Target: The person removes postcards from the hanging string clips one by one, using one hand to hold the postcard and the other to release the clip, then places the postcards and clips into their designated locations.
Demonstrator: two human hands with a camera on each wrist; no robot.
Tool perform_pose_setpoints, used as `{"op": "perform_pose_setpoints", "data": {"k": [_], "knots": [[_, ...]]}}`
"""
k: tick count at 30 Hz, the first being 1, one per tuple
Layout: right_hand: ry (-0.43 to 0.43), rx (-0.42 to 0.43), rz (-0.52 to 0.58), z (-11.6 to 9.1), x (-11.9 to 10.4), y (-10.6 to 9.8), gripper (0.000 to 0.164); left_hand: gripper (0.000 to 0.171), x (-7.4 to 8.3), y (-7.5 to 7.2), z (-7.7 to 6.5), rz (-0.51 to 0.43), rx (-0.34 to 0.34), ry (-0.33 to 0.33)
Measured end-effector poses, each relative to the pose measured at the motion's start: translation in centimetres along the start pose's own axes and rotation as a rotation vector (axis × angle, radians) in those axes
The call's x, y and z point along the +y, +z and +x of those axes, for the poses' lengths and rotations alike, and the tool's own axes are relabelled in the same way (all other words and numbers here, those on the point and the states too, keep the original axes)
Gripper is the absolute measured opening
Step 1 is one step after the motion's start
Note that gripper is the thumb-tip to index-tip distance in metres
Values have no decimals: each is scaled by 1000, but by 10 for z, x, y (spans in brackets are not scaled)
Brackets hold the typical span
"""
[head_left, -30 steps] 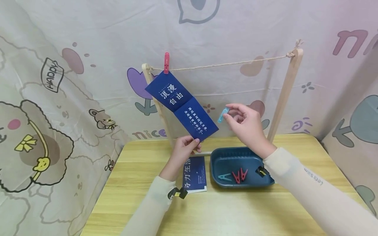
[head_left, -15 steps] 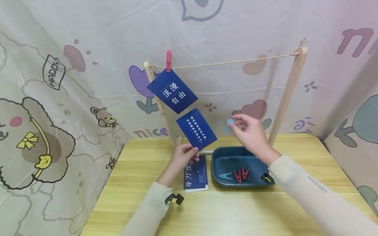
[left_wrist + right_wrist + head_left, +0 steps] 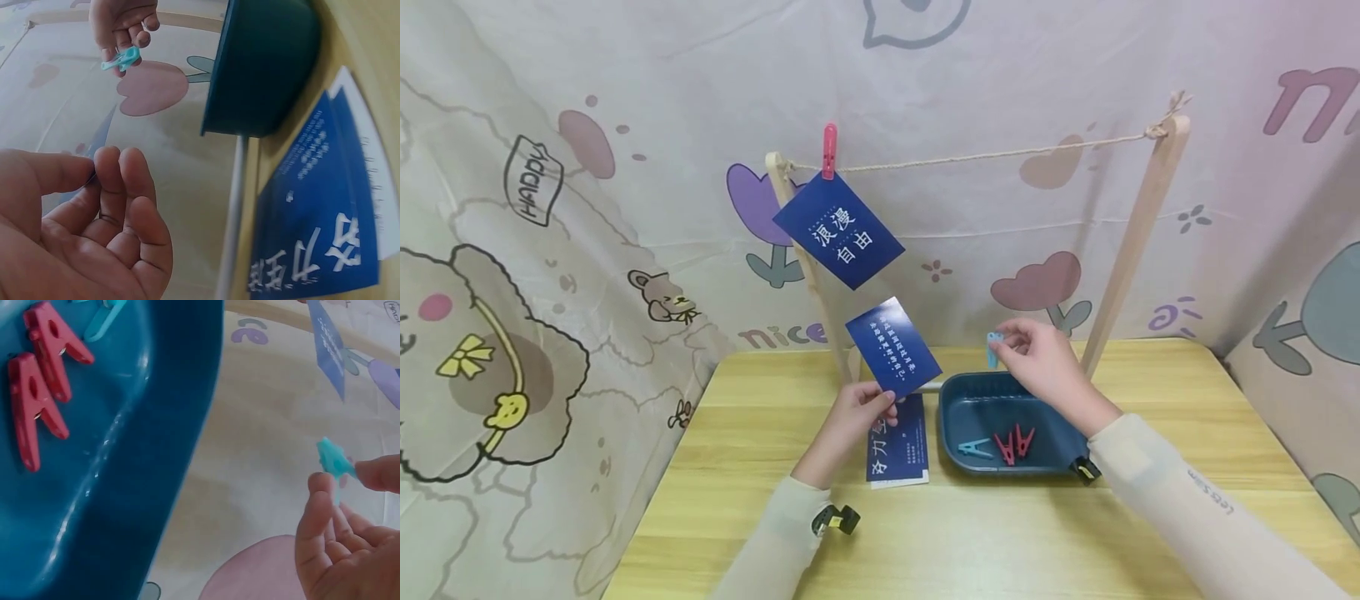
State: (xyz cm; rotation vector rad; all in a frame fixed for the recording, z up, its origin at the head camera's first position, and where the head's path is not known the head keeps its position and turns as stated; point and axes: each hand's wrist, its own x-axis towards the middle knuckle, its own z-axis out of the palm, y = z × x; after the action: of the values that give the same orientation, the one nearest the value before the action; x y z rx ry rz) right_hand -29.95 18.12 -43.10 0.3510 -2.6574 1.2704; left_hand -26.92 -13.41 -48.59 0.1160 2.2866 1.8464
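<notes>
My left hand [image 3: 853,417] pinches the lower edge of a blue card [image 3: 895,346] with white writing, between thumb and fingers. The card is tilted, over the back of the table. In the left wrist view it is mostly hidden behind the fingers. To its right, my right hand [image 3: 1047,367] pinches a light-blue clothespin [image 3: 993,350] above the back rim of a dark-blue bin [image 3: 951,462]. Another blue card [image 3: 850,242] hangs by one corner from a rope [image 3: 985,158], clipped there by a pink clothespin [image 3: 829,152].
Two wooden posts [image 3: 1135,250] carry the rope. In the bin lie two red clothespins [image 3: 37,415] and a light-blue clothespin [image 3: 975,448]. Left of the bin, a blue card [image 3: 306,206] lies over a white sheet [image 3: 375,156] on the wooden table [image 3: 700,500]. A patterned cloth stands behind.
My left hand has come down with its card, which overlapped the hanging card before and now shows apart below it. My right hand has lowered and shifted slightly right with the clothespin.
</notes>
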Motion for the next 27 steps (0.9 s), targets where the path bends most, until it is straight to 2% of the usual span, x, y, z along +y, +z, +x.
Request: {"op": "perform_pose_setpoints", "data": {"k": [6,13,18,20,27], "knots": [[28,-66,-31,-6,10,7,32,28,-15,1,-1,35,-34,4],[46,-160,-65,-15,22,19,31,28,-26,0,-5,74,-49,-36],[64,-177,-126,-18,29,23,29,27,-35,-2,-5,77,-64,-46],[61,-182,-146,-18,32,24,29,28,-33,-2,-7,79,-66,-50],[74,-213,-151,-18,36,29,29,28,-47,-4,-4,56,-90,-80]]}}
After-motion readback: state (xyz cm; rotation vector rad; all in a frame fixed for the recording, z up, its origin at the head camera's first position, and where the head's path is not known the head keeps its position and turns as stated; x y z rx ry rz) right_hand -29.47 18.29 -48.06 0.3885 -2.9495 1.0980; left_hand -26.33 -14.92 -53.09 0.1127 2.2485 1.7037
